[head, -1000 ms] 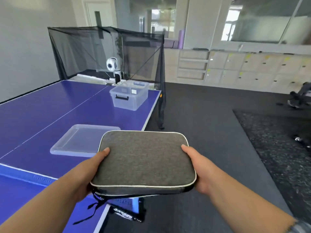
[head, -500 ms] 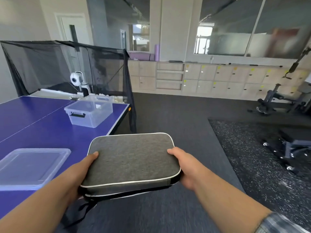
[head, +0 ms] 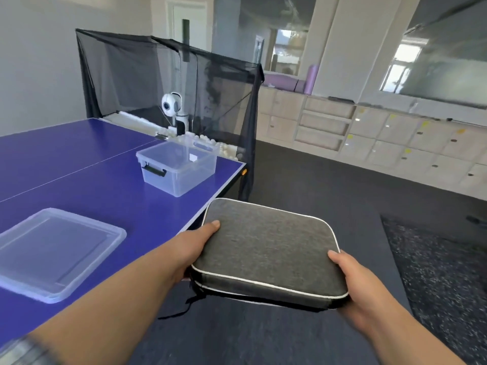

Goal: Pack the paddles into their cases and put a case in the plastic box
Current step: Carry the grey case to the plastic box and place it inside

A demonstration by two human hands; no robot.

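**Grey case held two-handed beside the table, box waiting open**

The person holds one grey fabric case (head: 268, 252) flat in the air, off the table's (head: 79, 180) near corner and above the dark floor. Left hand (head: 192, 246) clamps the left edge, thumb on top. Right hand (head: 353, 283) clamps the near right corner, thumb on top, fingers hidden underneath.

Handling, judged: looks semi-stiff, since it keeps its slab shape with no sag. Probably light. The woven cloth should give decent friction and it doesn't look fragile. Opposite edges, as gripped now, seem the right hold. A black strap (head: 184, 305) dangles below and could snag on the box rim.

Count: one case visible, no paddles in view, one clear plastic box (head: 179, 167) standing open on the table, well apart from the case, and one clear lid (head: 56, 254) lying flat nearer the person.
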